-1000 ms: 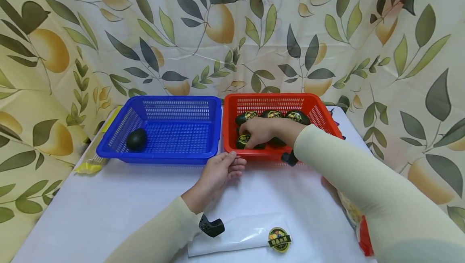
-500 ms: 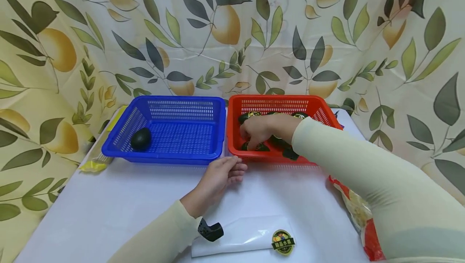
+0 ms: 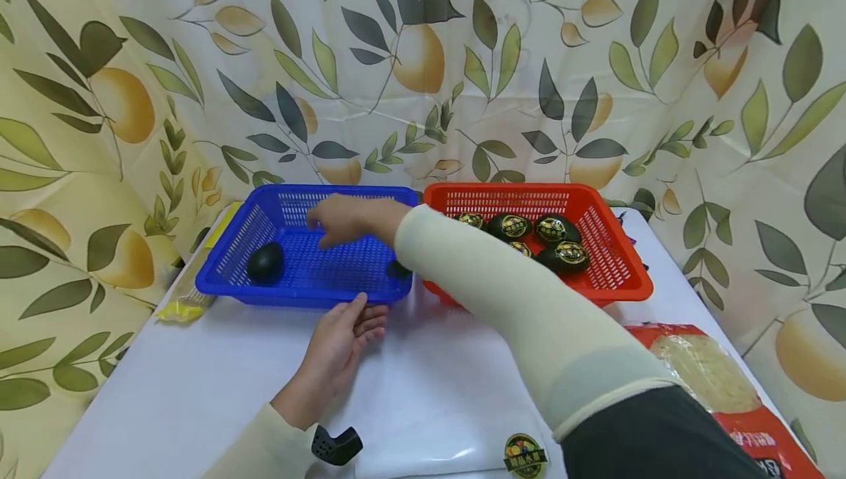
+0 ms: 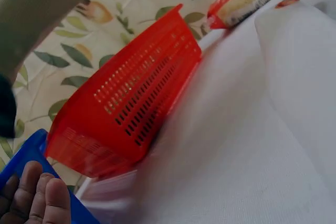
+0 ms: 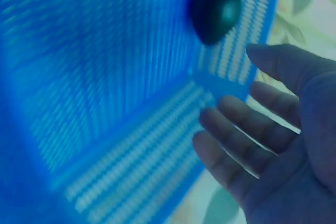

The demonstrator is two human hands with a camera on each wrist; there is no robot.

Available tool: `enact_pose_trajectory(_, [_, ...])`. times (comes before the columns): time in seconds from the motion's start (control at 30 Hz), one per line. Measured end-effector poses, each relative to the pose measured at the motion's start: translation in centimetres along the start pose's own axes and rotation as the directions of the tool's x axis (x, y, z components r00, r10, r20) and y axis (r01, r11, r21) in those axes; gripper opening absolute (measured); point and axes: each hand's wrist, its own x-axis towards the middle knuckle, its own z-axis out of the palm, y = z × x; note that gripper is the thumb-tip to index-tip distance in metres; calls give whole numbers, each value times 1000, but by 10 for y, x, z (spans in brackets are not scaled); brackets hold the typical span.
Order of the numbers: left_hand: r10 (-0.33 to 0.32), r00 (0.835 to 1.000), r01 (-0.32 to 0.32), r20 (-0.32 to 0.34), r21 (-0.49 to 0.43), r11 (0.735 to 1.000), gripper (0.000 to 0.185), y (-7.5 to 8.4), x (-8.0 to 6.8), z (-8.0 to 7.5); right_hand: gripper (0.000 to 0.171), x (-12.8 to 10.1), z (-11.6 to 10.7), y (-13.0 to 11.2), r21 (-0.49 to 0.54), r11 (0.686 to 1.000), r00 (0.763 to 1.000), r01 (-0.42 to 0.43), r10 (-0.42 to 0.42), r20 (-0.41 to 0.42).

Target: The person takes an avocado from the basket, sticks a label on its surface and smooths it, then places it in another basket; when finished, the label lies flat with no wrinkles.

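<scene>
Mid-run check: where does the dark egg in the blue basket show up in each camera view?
Head: the dark egg lies in the blue basket's left near corner.
Left wrist: not in it; only a blue basket corner beside the red basket.
Right wrist: top centre, against the mesh wall, beyond the open right hand.
Shared landmark: the blue basket.

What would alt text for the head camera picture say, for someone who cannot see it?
A person's right hand reaches, holding nothing visible, over a blue basket that holds one dark egg-shaped item. The left hand rests on the white table at that basket's front rim. Beside it, a red basket holds several more dark items with gold labels.
</scene>
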Motion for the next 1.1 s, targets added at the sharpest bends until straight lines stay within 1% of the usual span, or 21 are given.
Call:
enact_pose_trajectory(0.1, [21, 1000, -21, 19, -13, 1000, 38, -4, -3, 4, 57, 32, 17, -16, -15, 1000, 999, 0, 1, 43])
enact_pose_trajectory(0.2, [34, 999, -33, 38, -21, 999, 37, -9, -5, 8, 66, 57, 32, -28, -24, 1000, 993, -11, 13, 116])
enact_pose_trajectory(0.33, [40, 998, -39, 51, -27, 999, 40, -14, -6, 13, 78, 81, 42, -39, -38, 998, 973, -51, 58, 222])
enact_pose_trajectory(0.47, [49, 998, -48, 46, -13, 999, 40, -14, -4, 14, 82, 93, 44, -45, -51, 994, 959, -92, 102, 265])
enact_pose_trajectory(0.57, [45, 998, -45, 54, 4, 999, 36, -13, -3, 14, 78, 97, 45, -45, -75, 990, 949, -123, 139, 282])
enact_pose_trajectory(0.63, [41, 997, -42, 65, 11, 999, 34, -13, -2, 13, 74, 99, 47, -44, -101, 989, 947, -112, 137, 290])
enact_pose_trajectory(0.7, [47, 996, -48, 71, 13, 999, 33, -12, -1, 11, 78, 103, 50, -44, -80, 990, 944, -118, 137, 302])
enact_pose_trajectory(0.77, [54, 997, -54, 63, 9, 998, 32, -11, 0, 9, 81, 108, 54, -44, -54, 995, 944, -89, 102, 313])
enact_pose_trajectory(0.83, [62, 997, -63, 54, 9, 998, 32, -9, 0, 6, 85, 116, 57, -46, -11, 996, 940, -89, 88, 329])
enact_pose_trajectory(0.9, [66, 997, -66, 47, 11, 998, 31, -8, 0, 3, 83, 122, 58, -48, 14, 997, 939, -81, 72, 338])
enact_pose_trajectory(1.0, [70, 997, -70, 44, 13, 997, 33, -6, 2, -1, 72, 124, 53, -50, 48, 997, 951, -68, 51, 304])
enact_pose_trajectory(1.1, [64, 997, -65, 41, 18, 998, 36, -2, 3, -5, 60, 112, 35, -46, 80, 997, 978, 0, -16, 209])
